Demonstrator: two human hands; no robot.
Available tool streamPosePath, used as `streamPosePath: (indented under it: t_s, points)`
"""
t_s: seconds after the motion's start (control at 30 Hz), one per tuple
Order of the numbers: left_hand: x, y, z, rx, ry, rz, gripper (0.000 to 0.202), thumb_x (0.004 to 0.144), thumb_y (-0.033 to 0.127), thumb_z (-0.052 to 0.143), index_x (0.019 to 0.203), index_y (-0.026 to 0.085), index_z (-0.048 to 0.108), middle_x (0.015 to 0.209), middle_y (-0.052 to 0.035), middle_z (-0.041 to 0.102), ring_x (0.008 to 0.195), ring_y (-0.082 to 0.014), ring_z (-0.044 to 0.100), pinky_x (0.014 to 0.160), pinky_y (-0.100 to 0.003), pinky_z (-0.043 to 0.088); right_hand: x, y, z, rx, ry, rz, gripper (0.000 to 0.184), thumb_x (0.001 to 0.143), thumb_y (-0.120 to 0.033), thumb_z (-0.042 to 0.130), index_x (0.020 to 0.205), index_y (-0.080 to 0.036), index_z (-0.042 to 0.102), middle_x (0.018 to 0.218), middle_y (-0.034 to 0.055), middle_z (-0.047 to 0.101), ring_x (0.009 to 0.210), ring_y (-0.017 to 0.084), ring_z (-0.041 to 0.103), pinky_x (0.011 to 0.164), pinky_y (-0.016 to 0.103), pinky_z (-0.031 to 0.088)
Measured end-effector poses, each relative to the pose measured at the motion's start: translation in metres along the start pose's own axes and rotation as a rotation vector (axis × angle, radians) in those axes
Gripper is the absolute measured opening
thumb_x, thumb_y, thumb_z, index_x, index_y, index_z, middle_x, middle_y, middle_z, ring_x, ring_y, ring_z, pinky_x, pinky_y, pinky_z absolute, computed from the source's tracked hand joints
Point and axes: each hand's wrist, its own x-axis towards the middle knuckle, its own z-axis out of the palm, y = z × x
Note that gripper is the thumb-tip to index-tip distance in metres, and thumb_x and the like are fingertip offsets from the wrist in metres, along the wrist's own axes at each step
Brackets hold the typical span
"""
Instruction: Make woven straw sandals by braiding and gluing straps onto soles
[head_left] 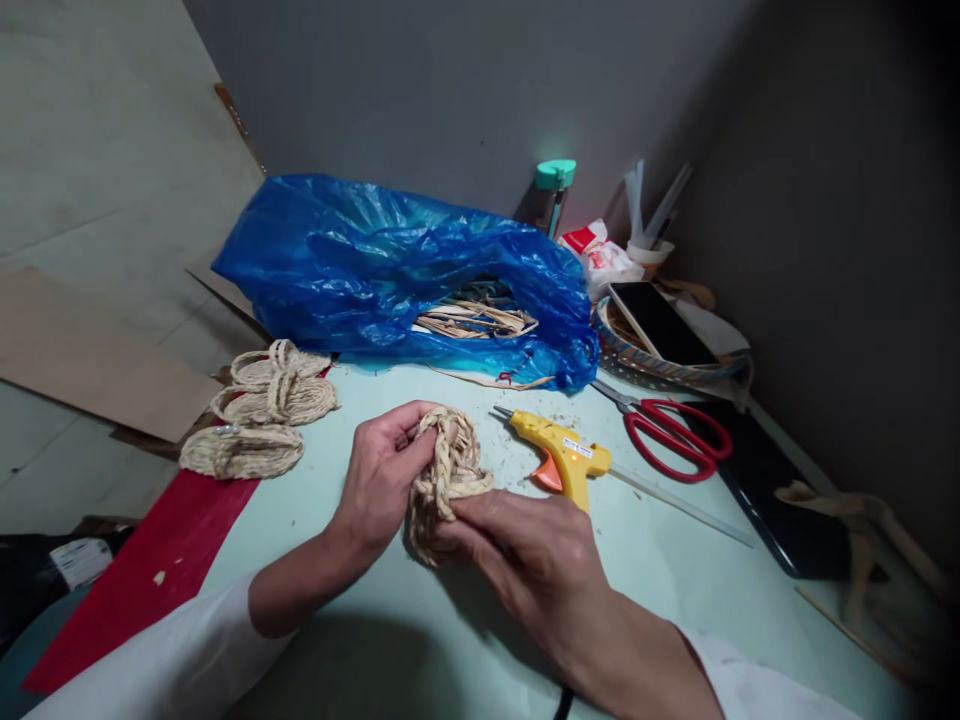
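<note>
Between my two hands is a small slipper woven from braided straw (448,465), with a plaited strap across its top. My left hand (382,470) grips its upper left side, thumb on the strap. Lower down on the right, my right hand (536,560) pinches the edge near the strap's end; its fingertips are partly hidden behind the weave. Just right of the slipper lies a yellow hot glue gun (559,447) with an orange trigger and a glue stick in its back. Similar straw slippers (274,400) lie at the table's left edge.
A blue plastic bag (360,265) with dried straw (476,318) inside spans the back. Red-handled scissors (675,440) lie right of the glue gun, beside a black flat object (787,490). Behind them a phone (660,320) rests on a basket. A cup (649,255) holds glue sticks.
</note>
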Motion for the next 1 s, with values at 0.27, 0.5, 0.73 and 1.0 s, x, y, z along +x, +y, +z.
streamPosePath:
  t_s: [0.27, 0.5, 0.73, 1.0]
  points:
    - [-0.003, 0.012, 0.003, -0.032, -0.084, -0.030, 0.017, 0.084, 0.034, 0.073, 0.083, 0.018, 0.070, 0.070, 0.0022, 0.060, 0.063, -0.0110, 0.051, 0.057, -0.020, 0.042, 0.007, -0.018, -0.038, -0.139, -0.030, -0.260, 0.033, 0.103, -0.027, 0.043, 0.080, -0.016, 0.064, 0.060, 0.0005, 0.061, 0.051, 0.012, 0.053, 0.050, 0.028, 0.036]
    - [-0.014, 0.028, 0.013, 0.002, -0.167, -0.067, 0.016, 0.080, 0.035, 0.073, 0.081, 0.019, 0.074, 0.073, -0.0017, 0.064, 0.067, -0.0164, 0.056, 0.062, -0.025, 0.047, 0.031, 0.007, -0.058, -0.136, -0.007, 0.033, 0.021, 0.095, -0.016, 0.061, 0.116, -0.014, 0.067, 0.096, 0.0053, 0.068, 0.084, 0.014, 0.060, 0.078, 0.026, 0.046]
    - [-0.004, 0.014, 0.010, 0.024, -0.310, -0.230, 0.025, 0.071, 0.035, 0.083, 0.086, 0.016, 0.076, 0.074, -0.0004, 0.063, 0.068, -0.0129, 0.053, 0.061, -0.021, 0.042, 0.040, 0.022, -0.068, 0.174, -0.302, 0.162, 0.014, 0.094, -0.026, 0.066, 0.102, -0.016, 0.074, 0.092, 0.0024, 0.065, 0.089, 0.014, 0.059, 0.079, 0.025, 0.046]
    - [-0.003, 0.009, 0.007, -0.022, -0.265, -0.234, 0.017, 0.083, 0.035, 0.075, 0.084, 0.018, 0.073, 0.079, 0.0005, 0.065, 0.074, -0.0131, 0.057, 0.067, -0.021, 0.043, 0.041, 0.029, -0.065, 0.199, -0.239, 0.312, 0.015, 0.092, -0.029, 0.066, 0.092, -0.014, 0.067, 0.079, -0.0015, 0.059, 0.067, 0.010, 0.051, 0.060, 0.023, 0.039]
